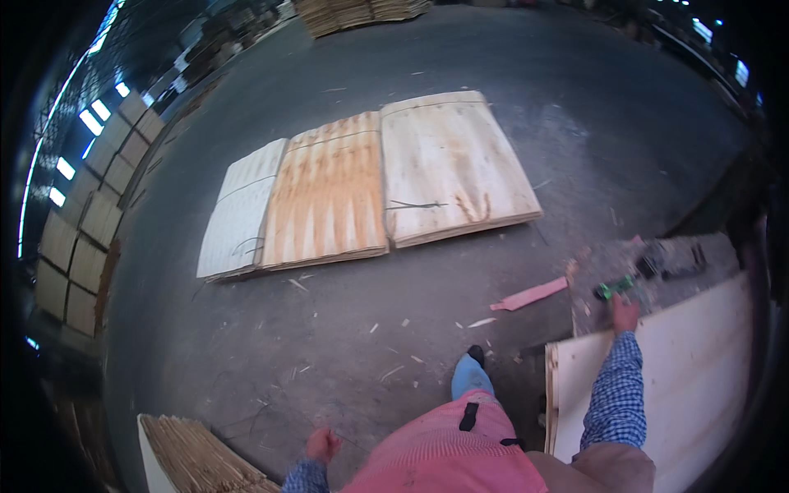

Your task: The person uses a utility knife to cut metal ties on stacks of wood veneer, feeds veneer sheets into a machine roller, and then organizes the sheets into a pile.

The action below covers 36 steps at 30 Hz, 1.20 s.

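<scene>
The right hand (pixel 625 313) stretches out to a small green tool (pixel 615 287) lying on a grey, littered board (pixel 707 279) just beyond a pale plywood sheet (pixel 682 386) — fingers at it, though whether they have closed on it I cannot tell. The left hand (pixel 322 444) hangs loosely curled and empty beside a stack of thin veneer strips (pixel 197 460). Reaching this far over the sheet's edge, the person could overbalance — or nudge the tool off into the debris.

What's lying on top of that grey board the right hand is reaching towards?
On the grey board lie a small green tool, which the right hand reaches for, and a dark tool further back. A pale plywood sheet covers the board's near edge, hiding whatever is there.
</scene>
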Available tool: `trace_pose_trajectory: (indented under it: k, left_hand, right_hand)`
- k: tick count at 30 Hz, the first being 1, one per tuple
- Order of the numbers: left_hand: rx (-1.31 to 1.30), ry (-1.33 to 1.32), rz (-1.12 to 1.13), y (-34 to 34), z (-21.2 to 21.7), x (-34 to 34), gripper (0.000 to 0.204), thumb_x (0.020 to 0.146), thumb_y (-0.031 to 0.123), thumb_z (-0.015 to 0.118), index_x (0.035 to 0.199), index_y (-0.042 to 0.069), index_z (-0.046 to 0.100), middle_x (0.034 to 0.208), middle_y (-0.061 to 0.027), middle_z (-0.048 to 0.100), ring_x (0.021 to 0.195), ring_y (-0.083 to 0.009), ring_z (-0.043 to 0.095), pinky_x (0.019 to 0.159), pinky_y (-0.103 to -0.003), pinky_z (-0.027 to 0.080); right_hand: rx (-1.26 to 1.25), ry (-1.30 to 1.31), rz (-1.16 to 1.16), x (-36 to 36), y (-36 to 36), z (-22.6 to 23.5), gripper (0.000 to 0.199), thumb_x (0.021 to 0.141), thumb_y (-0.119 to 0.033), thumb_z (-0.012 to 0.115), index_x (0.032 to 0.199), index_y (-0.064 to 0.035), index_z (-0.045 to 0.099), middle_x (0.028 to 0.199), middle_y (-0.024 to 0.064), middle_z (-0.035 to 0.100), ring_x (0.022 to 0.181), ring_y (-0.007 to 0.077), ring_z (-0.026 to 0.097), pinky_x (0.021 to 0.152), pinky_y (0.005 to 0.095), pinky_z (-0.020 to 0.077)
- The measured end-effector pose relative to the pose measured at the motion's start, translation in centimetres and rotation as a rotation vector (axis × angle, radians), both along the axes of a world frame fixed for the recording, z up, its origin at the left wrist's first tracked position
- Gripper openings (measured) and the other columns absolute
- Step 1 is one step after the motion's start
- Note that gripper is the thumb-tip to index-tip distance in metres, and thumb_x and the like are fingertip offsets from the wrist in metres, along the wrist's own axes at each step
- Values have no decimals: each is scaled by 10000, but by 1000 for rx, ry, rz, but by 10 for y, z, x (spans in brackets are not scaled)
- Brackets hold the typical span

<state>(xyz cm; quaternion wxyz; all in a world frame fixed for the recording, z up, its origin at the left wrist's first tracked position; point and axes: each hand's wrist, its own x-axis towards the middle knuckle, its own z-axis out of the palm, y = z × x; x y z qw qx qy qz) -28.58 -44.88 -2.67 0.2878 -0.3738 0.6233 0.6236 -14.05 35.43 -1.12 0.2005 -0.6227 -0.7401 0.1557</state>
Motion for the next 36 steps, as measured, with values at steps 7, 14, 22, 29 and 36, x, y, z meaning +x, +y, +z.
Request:
trace_pose_trajectory:
  k: [7, 14, 22, 29, 36]
  left_hand:
    - [104, -365, 549, -19, -17, 107, 243, 962, 263, 505, 772, 112, 511, 655, -46, 530, 558, -179, 520, 610, -352, 517]
    - [317, -373, 103, 43, -75, 54, 243, 968, 299, 511, 831, 102, 550, 721, -56, 566, 618, -193, 552, 645, -361, 513]
    - [429, 276, 216, -70, -126, -229, 202, 898, 168, 625, 1077, 74, 643, 908, -82, 665, 784, -195, 650, 634, -321, 532]
    - [218, 554, 329, -52, 124, -594, 336, 980, 272, 549, 1221, 38, 539, 1057, -102, 649, 965, -208, 652, 832, -320, 520]
    - [97, 402, 266, -186, 43, -657, 339, 957, 284, 594, 1188, 38, 569, 1044, -89, 662, 944, -200, 647, 805, -315, 522]
  right_hand:
    - [-621, 473, -300, 16, 95, -101, 334, 798, -329, 693, 1004, -72, 636, 801, 65, 630, 643, 213, 584, 587, 370, 455]
    - [-942, 941, -7, -98, 57, -70, 96, 923, -194, 581, 982, -119, 570, 813, 22, 590, 710, 172, 604, 585, 327, 507]
    - [-1243, 849, 596, -516, -199, 30, 157, 918, -94, 557, 1072, -70, 533, 922, 73, 607, 773, 207, 614, 693, 360, 538]
    - [-1582, 684, 863, -755, -433, 148, 285, 893, -144, 599, 1132, -26, 496, 765, 51, 567, 606, 158, 579, 561, 291, 505]
    - [-1483, 414, 1404, -980, -651, 150, 239, 840, -114, 644, 1031, -11, 545, 655, -2, 507, 485, 92, 504, 457, 232, 402]
